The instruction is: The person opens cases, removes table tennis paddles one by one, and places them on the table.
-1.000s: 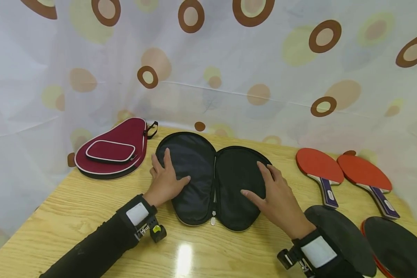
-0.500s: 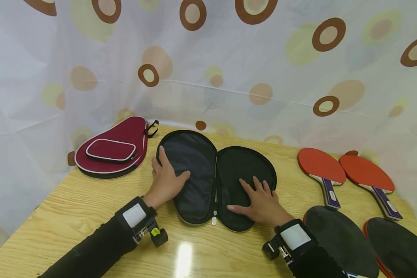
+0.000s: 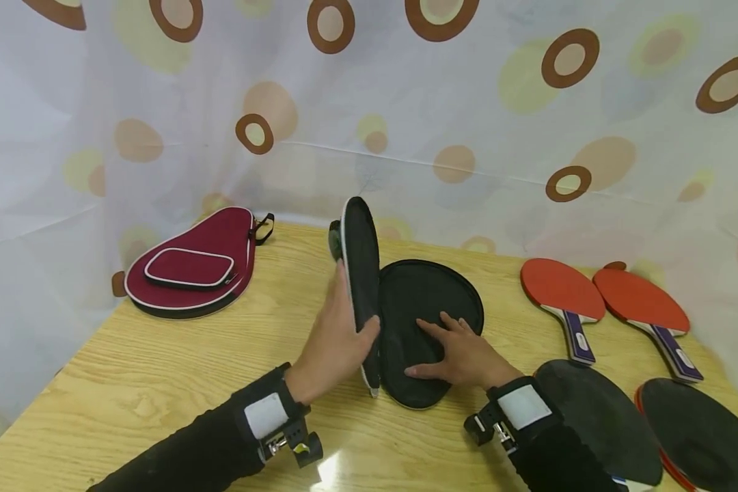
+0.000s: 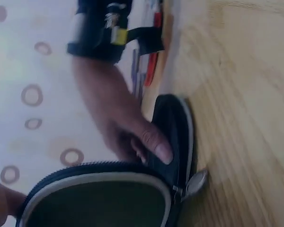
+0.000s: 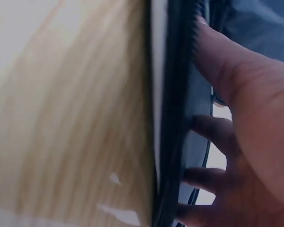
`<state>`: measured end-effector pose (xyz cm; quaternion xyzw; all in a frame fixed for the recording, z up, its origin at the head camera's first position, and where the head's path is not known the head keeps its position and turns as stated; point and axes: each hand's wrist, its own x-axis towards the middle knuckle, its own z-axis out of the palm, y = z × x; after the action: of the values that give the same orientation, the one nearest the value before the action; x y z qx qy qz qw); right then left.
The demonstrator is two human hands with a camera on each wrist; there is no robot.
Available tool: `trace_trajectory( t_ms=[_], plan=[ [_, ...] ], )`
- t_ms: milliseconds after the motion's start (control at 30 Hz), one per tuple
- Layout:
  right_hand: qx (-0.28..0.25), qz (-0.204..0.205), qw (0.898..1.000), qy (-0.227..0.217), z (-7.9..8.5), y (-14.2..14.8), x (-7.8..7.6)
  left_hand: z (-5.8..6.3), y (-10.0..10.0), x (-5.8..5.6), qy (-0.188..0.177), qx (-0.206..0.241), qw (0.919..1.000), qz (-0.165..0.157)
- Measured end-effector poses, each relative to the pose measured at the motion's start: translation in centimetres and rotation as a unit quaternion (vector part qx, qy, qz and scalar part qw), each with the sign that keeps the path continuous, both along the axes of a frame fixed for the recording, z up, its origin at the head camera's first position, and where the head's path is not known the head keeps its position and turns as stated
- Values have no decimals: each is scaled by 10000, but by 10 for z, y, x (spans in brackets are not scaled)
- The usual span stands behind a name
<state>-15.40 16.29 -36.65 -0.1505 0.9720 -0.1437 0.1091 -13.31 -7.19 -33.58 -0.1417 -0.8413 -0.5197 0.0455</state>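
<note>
A black zippered table tennis paddle case (image 3: pixel 427 290) lies unfolded in the middle of the table. Its left half (image 3: pixel 361 266) stands almost upright, pinched by my left hand (image 3: pixel 329 338) with the thumb on the inner face and the fingers behind. Spread fingers of my right hand (image 3: pixel 464 355) rest on the black lining of the flat right half. In the left wrist view a metal zipper pull (image 4: pixel 196 183) hangs near the fold, and the raised half shows a dark green outer face (image 4: pixel 99 205). The right wrist view has the zipper edge (image 5: pixel 173 118) beside my right fingers.
A burgundy paddle case (image 3: pixel 221 239) with white piping lies at the back left. On the right are two red-faced paddles (image 3: pixel 562 283) with purple handles, and two black-faced paddles (image 3: pixel 599 424) closer in, partly under my right forearm. A patterned curtain (image 3: pixel 406 109) hangs behind the wooden table.
My left hand has lifted the case's left half from flat to nearly upright, swinging it rightward. My right hand has come down and left onto the right half and stayed there.
</note>
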Motion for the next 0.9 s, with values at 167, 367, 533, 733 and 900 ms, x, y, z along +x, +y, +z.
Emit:
trace_trajectory(
  t_ms=[167, 367, 533, 733, 900],
  plan=[
    [-320, 172, 9993, -100, 4, 9, -1, -5, 28, 9, -99, -638, 9967, -498],
    [-557, 381, 9977, -73, 7, 20, 0, -13, 59, 8, -91, -1257, 9899, -646],
    [-702, 292, 9971, -71, 7, 28, 1, -20, 79, 7, 104, -1986, 9779, -648],
    [-1034, 203, 9937, -392, 3, 40, 0, -26, 86, 6, -176, -2489, 9651, -795],
    [-1183, 736, 9886, -572, 13, 60, -4, -29, 86, 5, -234, -2934, 9502, -1028]
  ],
)
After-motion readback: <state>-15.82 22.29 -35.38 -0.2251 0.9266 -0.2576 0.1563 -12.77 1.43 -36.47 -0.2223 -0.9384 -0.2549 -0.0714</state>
